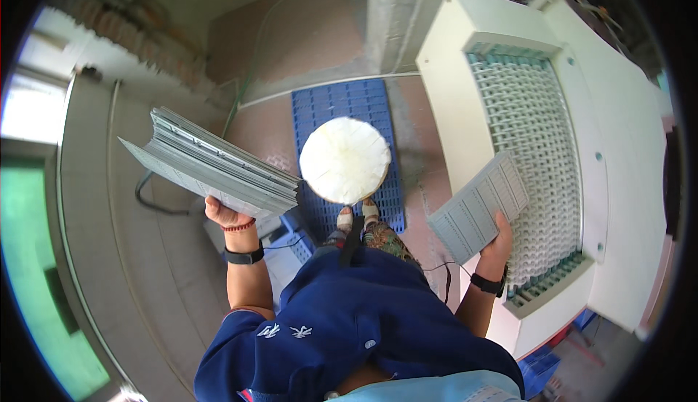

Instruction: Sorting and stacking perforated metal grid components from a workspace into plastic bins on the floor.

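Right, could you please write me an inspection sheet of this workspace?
Surface: brown floor with a blue slatted pallet on it; a round white-topped object shows over the pallet.
Job's things: a thick grey layered stack, tilted; a grey patterned piece, layer count unclear; a white frame around a toothed grid.
Clutter: blue plastic crate, lower right.
Grips: left hand holds the stack by its near edge; right hand holds the patterned piece, which overlaps the grid in view; contact unclear.
Cables: black cable, curving at left.
Surroundings: concrete pillar ahead; green panel, far left.
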### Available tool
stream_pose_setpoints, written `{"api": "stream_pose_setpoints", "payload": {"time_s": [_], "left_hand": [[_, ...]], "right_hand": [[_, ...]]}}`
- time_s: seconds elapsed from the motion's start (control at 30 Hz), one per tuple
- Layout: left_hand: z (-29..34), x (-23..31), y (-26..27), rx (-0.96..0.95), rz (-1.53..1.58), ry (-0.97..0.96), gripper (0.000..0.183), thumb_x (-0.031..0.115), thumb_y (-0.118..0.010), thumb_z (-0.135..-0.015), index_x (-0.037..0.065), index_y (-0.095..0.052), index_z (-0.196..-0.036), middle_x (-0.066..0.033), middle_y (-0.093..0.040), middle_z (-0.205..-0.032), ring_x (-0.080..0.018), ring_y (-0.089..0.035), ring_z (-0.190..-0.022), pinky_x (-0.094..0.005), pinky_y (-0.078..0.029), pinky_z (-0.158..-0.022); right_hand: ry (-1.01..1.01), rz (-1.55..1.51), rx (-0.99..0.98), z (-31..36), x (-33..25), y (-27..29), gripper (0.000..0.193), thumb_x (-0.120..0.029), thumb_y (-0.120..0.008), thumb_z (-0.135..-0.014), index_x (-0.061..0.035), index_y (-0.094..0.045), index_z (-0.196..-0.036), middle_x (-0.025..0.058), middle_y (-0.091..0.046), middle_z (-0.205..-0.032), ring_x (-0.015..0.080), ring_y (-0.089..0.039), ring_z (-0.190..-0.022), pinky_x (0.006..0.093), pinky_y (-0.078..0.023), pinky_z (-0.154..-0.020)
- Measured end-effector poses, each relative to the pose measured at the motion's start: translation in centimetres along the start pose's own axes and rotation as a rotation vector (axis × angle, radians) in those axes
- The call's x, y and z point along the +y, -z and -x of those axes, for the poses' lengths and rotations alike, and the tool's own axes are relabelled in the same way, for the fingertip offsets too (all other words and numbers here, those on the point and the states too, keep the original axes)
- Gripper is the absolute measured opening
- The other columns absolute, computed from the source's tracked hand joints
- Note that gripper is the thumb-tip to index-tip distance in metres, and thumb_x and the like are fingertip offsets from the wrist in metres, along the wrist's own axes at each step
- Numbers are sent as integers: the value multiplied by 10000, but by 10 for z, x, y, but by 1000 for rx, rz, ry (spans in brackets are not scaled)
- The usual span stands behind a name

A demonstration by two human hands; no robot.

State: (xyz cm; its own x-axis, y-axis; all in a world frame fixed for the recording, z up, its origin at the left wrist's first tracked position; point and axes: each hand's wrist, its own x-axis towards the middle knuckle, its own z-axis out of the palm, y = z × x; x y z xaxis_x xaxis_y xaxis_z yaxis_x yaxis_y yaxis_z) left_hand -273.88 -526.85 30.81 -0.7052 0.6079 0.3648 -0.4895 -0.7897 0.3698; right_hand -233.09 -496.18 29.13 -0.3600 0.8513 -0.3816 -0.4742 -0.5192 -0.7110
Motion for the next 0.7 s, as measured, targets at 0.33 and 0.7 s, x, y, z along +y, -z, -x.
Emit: {"api": "stream_pose_setpoints", "payload": {"time_s": [0.33,0.7], "left_hand": [[-126,-52,-49,144,-471,-36,548,185,-654,-748,-49,-456,-1203,-155,-556,-1134,-286,-548,-1023,-400,-440,-907],[-227,-142,-153,-25,-1361,-729,452,18,-730,-682,-69,-534,-1079,-138,-609,-1001,-211,-604,-854,-329,-470,-800]], "right_hand": [[274,-175,159,68,-55,36,499,-166,-515,-864,83,-359,-1268,190,-489,-1236,312,-507,-1113,428,-398,-962],[344,-170,101,47,-110,80,524,-210,-533,-860,68,-361,-1269,188,-504,-1222,295,-531,-1093,407,-423,-947]]}}
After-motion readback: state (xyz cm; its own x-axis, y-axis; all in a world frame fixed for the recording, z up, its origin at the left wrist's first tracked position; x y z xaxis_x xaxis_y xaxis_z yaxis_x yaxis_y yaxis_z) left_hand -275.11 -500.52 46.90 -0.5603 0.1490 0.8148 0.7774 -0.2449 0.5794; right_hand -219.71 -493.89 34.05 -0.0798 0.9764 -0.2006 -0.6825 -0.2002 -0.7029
